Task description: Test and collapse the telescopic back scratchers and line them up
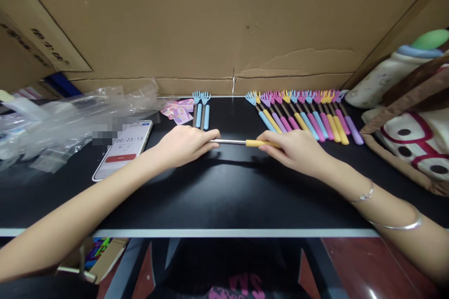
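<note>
Between my hands, a back scratcher with a yellow handle and a bare metal rod is held level above the black table. My left hand is closed around the rod's left end, and whatever is at that end is hidden in the fingers. The yellow handle is gripped in my right hand. Behind my left hand lie two blue back scratchers with hand-shaped heads. Beyond my right hand, a row of several back scratchers in blue, yellow, pink and purple lies side by side, heads toward the back.
Clear plastic bags cover the back left. A phone showing a timer lies before them, and small pink printed papers are near the blue scratchers. At right stand a cloth bag and a white bottle. Cardboard walls the back.
</note>
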Motion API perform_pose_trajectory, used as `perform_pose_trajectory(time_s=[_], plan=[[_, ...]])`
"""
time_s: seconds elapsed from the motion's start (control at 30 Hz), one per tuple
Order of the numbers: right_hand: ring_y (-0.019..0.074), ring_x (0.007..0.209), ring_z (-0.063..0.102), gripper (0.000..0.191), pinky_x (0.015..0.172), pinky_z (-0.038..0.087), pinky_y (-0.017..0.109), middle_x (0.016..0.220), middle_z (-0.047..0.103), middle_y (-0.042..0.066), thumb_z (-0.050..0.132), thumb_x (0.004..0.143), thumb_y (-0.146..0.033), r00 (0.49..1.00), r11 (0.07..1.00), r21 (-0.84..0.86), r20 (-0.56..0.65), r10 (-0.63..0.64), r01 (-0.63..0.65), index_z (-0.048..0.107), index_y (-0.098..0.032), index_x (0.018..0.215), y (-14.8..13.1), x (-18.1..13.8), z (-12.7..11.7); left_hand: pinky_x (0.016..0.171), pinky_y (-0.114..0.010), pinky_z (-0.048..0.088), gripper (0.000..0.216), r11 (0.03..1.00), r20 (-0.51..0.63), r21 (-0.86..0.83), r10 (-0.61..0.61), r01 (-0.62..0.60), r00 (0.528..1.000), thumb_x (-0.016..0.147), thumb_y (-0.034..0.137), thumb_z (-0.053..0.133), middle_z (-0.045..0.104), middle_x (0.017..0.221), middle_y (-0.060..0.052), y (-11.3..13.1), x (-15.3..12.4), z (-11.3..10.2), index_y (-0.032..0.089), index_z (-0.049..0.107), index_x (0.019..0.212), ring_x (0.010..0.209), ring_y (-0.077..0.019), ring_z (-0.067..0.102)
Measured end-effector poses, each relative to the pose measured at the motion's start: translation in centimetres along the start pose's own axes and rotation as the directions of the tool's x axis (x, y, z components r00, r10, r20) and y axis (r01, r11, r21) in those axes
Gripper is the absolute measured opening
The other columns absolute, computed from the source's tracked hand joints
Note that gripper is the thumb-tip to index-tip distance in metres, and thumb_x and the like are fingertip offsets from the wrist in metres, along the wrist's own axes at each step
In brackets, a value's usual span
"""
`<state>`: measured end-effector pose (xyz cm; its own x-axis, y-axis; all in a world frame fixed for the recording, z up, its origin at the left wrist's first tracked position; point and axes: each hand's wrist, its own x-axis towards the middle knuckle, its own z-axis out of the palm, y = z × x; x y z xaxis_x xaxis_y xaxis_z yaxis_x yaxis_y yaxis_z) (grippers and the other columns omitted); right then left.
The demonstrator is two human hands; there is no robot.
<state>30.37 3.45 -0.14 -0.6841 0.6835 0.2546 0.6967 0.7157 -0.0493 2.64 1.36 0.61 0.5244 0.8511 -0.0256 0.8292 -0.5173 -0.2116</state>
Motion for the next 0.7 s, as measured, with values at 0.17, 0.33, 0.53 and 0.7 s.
perform_pose_trajectory(time_s=[0.17,0.33,0.53,0.7], plan=[[0.0116,0.049,0.053,0.027,0.052,0.029,0.022,0.058,0.062,-0.003,0.044,0.093,-0.043,0.998,0.993,0.116,0.059,0.007,-0.014,0.062,-0.023,0.091,-0.05,0.12,-0.23,0.052,-0.026,0.025,0.035,0.999,-0.019,-0.033,0.016,-0.016,1.000,0.101,0.045,0.029,0.068,0.071,-0.001,-0.03,0.04,0.16,0.024,0.056,0.107,0.063,-0.0204,0.064],[0.0115,0.048,0.052,0.021,0.051,0.030,0.021,0.057,0.060,-0.005,0.052,0.088,-0.042,0.999,0.990,0.132,0.027,0.039,-0.042,0.059,-0.023,0.095,0.08,0.09,-0.08,0.053,-0.026,0.028,0.033,0.998,-0.066,-0.064,0.005,-0.009,0.998,0.100,0.045,0.031,0.068,0.071,0.000,-0.02,-0.11,0.29,0.025,0.056,0.109,0.063,-0.0202,0.065],[0.0113,0.049,0.052,0.020,0.052,0.031,0.021,0.058,0.060,-0.004,0.053,0.088,-0.041,1.000,0.992,0.122,0.003,0.031,-0.031,0.058,-0.022,0.091,0.16,0.10,-0.15,0.053,-0.026,0.028,0.037,0.998,-0.095,-0.068,0.007,-0.014,0.995,0.100,0.045,0.030,0.070,0.073,-0.001,0.06,-0.05,0.31,0.026,0.061,0.105,0.065,-0.0197,0.066],[0.0111,0.049,0.052,0.018,0.051,0.030,0.022,0.059,0.061,-0.003,0.052,0.091,-0.039,0.999,0.997,0.071,-0.034,-0.007,0.009,0.058,-0.022,0.093,0.19,0.06,-0.13,0.053,-0.026,0.029,0.038,0.998,-0.127,-0.063,0.010,-0.018,0.992,0.099,0.045,0.030,0.070,0.075,-0.002,-0.09,0.03,0.58,0.025,0.062,0.102,0.067,-0.0190,0.065]])
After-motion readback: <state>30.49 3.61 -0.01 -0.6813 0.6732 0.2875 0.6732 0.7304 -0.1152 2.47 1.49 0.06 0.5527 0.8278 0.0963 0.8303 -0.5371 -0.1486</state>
